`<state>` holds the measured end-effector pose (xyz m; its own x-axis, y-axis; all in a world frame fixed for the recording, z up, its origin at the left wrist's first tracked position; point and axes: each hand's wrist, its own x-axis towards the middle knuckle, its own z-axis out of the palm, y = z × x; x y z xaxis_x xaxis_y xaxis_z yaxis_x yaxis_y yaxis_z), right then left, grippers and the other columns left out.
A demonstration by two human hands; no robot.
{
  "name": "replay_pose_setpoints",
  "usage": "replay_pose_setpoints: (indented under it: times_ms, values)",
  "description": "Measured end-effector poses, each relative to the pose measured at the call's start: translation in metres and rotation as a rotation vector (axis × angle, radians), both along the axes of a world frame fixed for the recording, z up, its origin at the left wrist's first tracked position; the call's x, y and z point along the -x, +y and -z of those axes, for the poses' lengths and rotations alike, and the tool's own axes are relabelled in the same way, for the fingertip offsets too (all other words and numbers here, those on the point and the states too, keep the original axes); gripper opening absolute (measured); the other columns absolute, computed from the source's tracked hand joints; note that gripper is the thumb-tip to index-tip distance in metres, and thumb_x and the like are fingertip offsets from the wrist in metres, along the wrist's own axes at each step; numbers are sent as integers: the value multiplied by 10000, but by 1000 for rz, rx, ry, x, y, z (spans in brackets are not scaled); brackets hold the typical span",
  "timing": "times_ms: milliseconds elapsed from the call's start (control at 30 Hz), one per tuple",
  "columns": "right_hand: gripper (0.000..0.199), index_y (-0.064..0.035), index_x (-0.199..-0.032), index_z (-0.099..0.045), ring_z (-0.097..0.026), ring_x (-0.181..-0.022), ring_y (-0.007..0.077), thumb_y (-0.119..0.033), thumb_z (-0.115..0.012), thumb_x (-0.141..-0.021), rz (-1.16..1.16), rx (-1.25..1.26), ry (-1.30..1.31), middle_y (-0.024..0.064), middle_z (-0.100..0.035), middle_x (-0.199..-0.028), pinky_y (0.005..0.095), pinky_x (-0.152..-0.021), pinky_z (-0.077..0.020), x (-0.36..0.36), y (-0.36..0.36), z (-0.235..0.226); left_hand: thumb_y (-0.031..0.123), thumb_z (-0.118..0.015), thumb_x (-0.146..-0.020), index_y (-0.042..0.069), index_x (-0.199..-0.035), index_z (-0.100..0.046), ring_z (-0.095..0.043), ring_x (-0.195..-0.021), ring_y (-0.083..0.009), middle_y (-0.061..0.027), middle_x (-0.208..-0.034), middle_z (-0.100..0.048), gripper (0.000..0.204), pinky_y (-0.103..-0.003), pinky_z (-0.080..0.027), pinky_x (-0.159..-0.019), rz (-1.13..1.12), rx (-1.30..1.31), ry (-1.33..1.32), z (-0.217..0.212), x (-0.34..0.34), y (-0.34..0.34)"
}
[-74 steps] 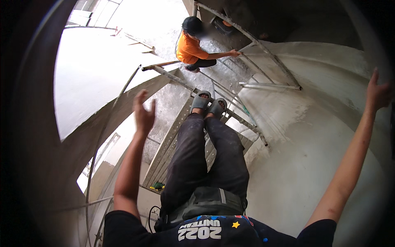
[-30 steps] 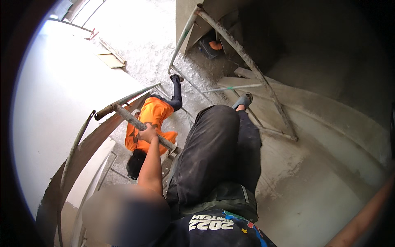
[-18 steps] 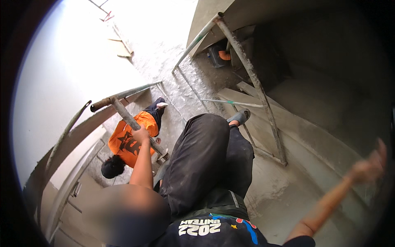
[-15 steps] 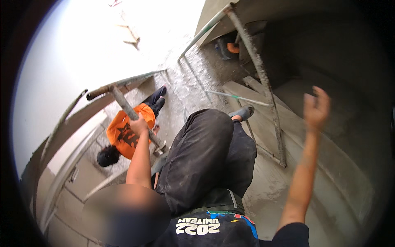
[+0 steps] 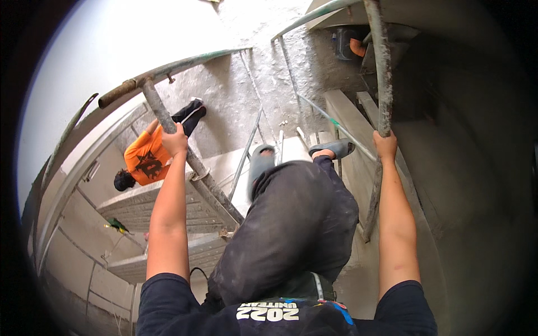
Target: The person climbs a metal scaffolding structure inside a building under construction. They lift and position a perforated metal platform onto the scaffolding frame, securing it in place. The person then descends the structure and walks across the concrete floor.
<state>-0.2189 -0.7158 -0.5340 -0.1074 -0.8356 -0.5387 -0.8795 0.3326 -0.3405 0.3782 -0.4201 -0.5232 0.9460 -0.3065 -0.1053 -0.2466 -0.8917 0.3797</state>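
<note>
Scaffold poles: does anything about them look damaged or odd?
The pole in the right hand looks crusted with rough residue, and the open end of the upper-left rail looks rusty, unlike its greyer stretch. Nothing looks plainly broken.

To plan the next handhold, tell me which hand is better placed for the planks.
Probably the left hand: it grips the left pipe, on the same side of the legs as the planks. The right hand grips the right pipe, across the legs.
</note>
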Motion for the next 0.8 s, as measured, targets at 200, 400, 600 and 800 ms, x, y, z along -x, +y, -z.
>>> replay_pose_setpoints:
  times_ms: [200, 400, 600, 800]
  values:
    - [323, 13, -876, -651, -673, -828, 415, -281, -700, -749, 7, -1, 30, 234, -680, -815, 452, -727, -509, 16, 8, 13, 287, -698, -810, -40, -946, -597, -652, -486, -250, -141, -623, -646, 368, -379, -511, -501, -160, -8, 150, -3, 3, -7]
    - [308, 17, -894, -647, -663, -832, 438, -253, -704, -757, -40, 59, 50, 244, -679, -844, 464, -727, -504, 11, 12, 7, 238, -694, -822, -20, -926, -607, -648, -498, -236, -142, -656, -648, 292, -381, -515, -538, -119, 1, 68, -3, 3, -10]
    - [293, 25, -896, -640, -672, -788, 415, -228, -705, -764, -71, 129, 0, 225, -677, -809, 454, -707, -504, -6, 3, -7, 184, -687, -835, -21, -937, -594, -589, -429, -191, -97, -620, -617, 247, -345, -463, -435, -140, 96, 110, 0, 4, -4]
    - [277, 36, -866, -623, -673, -758, 416, -215, -695, -770, -169, 263, -6, 232, -663, -761, 446, -670, -501, -11, 4, -5, 207, -671, -856, -42, -970, -593, -593, -424, -188, -104, -624, -623, 284, -337, -462, -430, -149, 138, 128, 3, 1, -6]
